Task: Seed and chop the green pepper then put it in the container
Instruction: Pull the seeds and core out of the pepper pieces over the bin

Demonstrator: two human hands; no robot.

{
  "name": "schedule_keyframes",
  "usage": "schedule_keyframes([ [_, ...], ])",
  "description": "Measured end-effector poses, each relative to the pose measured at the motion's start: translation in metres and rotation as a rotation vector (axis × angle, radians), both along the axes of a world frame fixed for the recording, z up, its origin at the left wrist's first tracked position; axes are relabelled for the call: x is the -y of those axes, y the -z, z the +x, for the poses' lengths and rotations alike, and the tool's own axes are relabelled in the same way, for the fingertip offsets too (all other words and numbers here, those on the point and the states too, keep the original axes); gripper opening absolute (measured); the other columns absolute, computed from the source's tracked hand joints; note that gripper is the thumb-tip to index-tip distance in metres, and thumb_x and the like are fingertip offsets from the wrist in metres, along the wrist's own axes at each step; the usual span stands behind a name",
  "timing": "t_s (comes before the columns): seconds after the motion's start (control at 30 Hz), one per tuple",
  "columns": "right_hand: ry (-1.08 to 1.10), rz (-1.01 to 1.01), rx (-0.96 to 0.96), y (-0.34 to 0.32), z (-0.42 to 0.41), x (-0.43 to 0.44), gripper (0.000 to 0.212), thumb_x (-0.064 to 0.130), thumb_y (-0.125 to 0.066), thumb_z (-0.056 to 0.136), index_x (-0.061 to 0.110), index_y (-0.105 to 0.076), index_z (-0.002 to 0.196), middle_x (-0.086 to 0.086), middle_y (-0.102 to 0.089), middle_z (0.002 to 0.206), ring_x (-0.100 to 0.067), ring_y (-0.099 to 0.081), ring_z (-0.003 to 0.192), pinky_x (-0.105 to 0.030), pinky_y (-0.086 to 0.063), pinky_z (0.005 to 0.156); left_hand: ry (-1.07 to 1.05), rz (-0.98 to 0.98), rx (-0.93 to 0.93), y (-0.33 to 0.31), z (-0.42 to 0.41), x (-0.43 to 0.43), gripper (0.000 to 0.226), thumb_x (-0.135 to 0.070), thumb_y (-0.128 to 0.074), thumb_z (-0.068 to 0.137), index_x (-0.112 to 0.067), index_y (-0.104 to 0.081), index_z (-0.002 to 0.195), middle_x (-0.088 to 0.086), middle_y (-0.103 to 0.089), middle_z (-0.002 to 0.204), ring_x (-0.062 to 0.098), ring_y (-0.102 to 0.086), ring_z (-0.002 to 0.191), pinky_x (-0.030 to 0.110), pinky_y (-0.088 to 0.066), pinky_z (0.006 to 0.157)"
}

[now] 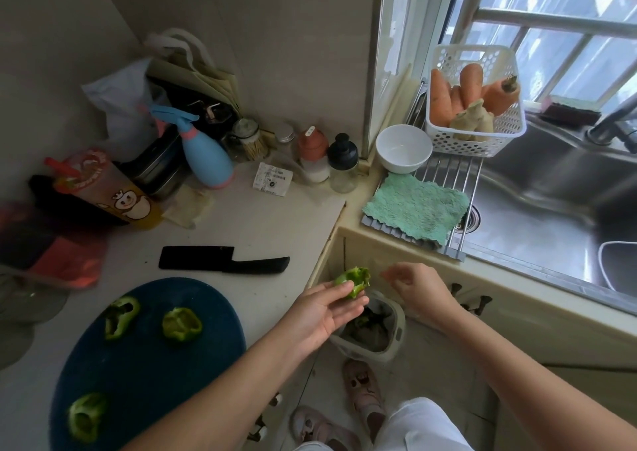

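Note:
My left hand (pixel 324 312) holds a piece of green pepper (pixel 355 280) at its fingertips, out past the counter edge and above a small grey waste bin (pixel 396 326) on the floor. My right hand (pixel 418 287) hovers just right of that piece with fingers loosely spread and nothing in them. Three more green pepper pieces lie on the round dark blue cutting board (pixel 193 374): one at the upper left (pixel 121 317), one at the upper middle (pixel 181 323), one at the lower left (pixel 84 416). A black cleaver (pixel 220 261) rests on the counter behind the board. A white bowl (pixel 403 148) stands on the sink rack.
Bottles, a blue spray bottle (pixel 203 154), a drink cup (pixel 107 192) and bags crowd the counter's back left. A green cloth (pixel 417 207) lies on the rack over the steel sink (pixel 537 188). A white basket (pixel 510 130) holds carrots. My feet stand by the bin.

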State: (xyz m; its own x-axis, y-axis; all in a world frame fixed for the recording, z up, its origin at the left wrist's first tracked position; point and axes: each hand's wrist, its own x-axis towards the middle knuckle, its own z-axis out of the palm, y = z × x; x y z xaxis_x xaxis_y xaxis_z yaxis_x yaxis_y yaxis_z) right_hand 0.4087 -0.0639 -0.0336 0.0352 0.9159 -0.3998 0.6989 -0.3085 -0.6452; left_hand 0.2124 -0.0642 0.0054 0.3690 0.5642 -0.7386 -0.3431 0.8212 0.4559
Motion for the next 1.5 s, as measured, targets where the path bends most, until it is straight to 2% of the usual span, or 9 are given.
schedule_keyframes([
  [0.17, 0.061, -0.137, -0.504, -0.017, -0.008, 0.001, 0.017, 0.015, -0.066, 0.088, 0.021, -0.068, 0.103, -0.002, -0.073, 0.095, -0.017, -0.071, 0.086, -0.036, -0.058, 0.082, 0.100, 0.090, -0.120, 0.002, 0.004, 0.004, 0.029, 0.000, -0.062, 0.084, 0.001, -0.055, 0.113, 0.019, -0.064, 0.111, 0.026, -0.068, 0.093, 0.028, -0.058, 0.076],
  [0.4, -0.014, 0.015, -0.273, -0.027, -0.020, 0.006, 0.014, 0.010, -0.074, 0.077, 0.016, -0.075, 0.089, 0.002, -0.073, 0.074, -0.007, -0.069, 0.068, -0.024, -0.058, 0.070, 0.177, 0.154, -0.236, 0.000, 0.009, 0.005, 0.025, -0.009, -0.063, 0.087, -0.002, -0.056, 0.109, 0.017, -0.066, 0.107, 0.024, -0.070, 0.089, 0.028, -0.059, 0.075],
  [0.5, -0.036, 0.096, -0.171, -0.032, -0.028, 0.009, 0.014, 0.014, -0.076, 0.074, 0.015, -0.076, 0.088, 0.011, -0.066, 0.065, 0.002, -0.060, 0.057, -0.011, -0.048, 0.056, 0.252, 0.258, -0.416, 0.001, 0.011, 0.003, 0.024, -0.015, -0.067, 0.085, -0.007, -0.058, 0.106, 0.012, -0.066, 0.103, 0.020, -0.072, 0.081, 0.027, -0.058, 0.072],
  [0.67, -0.023, 0.141, -0.126, -0.038, -0.035, 0.011, 0.012, 0.015, -0.075, 0.075, 0.012, -0.075, 0.087, 0.014, -0.060, 0.061, 0.003, -0.054, 0.052, -0.009, -0.041, 0.050, 0.299, 0.390, -0.535, 0.001, 0.011, 0.003, 0.018, -0.017, -0.065, 0.086, -0.007, -0.059, 0.100, 0.014, -0.069, 0.093, 0.018, -0.069, 0.068, 0.030, -0.058, 0.067],
  [0.83, 0.144, -0.053, -0.359, -0.041, -0.030, 0.009, 0.008, 0.007, -0.074, 0.073, 0.011, -0.076, 0.080, -0.006, -0.073, 0.068, -0.018, -0.071, 0.066, -0.031, -0.059, 0.069, 0.327, 0.450, -0.507, 0.001, 0.007, 0.003, 0.015, -0.019, -0.066, 0.086, -0.009, -0.059, 0.096, 0.009, -0.070, 0.084, 0.017, -0.067, 0.067, 0.028, -0.055, 0.064],
  [1.1, 0.218, -0.242, -0.503, -0.048, -0.029, 0.010, 0.006, 0.006, -0.071, 0.073, 0.005, -0.075, 0.077, -0.016, -0.073, 0.073, -0.026, -0.072, 0.075, -0.062, -0.044, 0.091, 0.340, 0.420, -0.457, -0.002, 0.005, 0.008, 0.018, -0.020, -0.064, 0.087, -0.007, -0.061, 0.099, 0.009, -0.069, 0.084, 0.013, -0.063, 0.063, 0.022, -0.051, 0.057],
  [1.27, 0.082, -0.162, -0.356, -0.059, -0.028, 0.010, 0.004, 0.001, -0.073, 0.072, 0.005, -0.071, 0.072, -0.013, -0.072, 0.066, -0.018, -0.069, 0.062, -0.035, -0.060, 0.070, 0.404, 0.312, -0.343, -0.009, 0.002, 0.006, 0.024, -0.018, -0.060, 0.089, -0.002, -0.057, 0.107, 0.009, -0.068, 0.082, 0.009, -0.058, 0.058, 0.017, -0.046, 0.049],
  [1.37, -0.001, -0.083, -0.227, -0.067, -0.029, 0.008, 0.007, 0.003, -0.074, 0.069, 0.008, -0.070, 0.071, -0.008, -0.071, 0.061, -0.009, -0.065, 0.052, -0.020, -0.052, 0.051, 0.416, 0.306, -0.313, -0.013, 0.002, 0.004, 0.020, -0.017, -0.059, 0.090, -0.004, -0.057, 0.104, 0.007, -0.068, 0.078, 0.008, -0.057, 0.056, 0.016, -0.044, 0.047],
  [1.5, -0.089, -0.013, -0.105, -0.067, -0.030, 0.006, 0.008, 0.009, -0.075, 0.067, 0.011, -0.070, 0.071, -0.004, -0.068, 0.059, -0.003, -0.054, 0.043, -0.016, -0.042, 0.043, 0.448, 0.313, -0.297, -0.017, 0.000, 0.001, 0.013, -0.017, -0.060, 0.090, -0.007, -0.057, 0.098, 0.006, -0.068, 0.076, 0.008, -0.053, 0.055, 0.016, -0.041, 0.045],
])
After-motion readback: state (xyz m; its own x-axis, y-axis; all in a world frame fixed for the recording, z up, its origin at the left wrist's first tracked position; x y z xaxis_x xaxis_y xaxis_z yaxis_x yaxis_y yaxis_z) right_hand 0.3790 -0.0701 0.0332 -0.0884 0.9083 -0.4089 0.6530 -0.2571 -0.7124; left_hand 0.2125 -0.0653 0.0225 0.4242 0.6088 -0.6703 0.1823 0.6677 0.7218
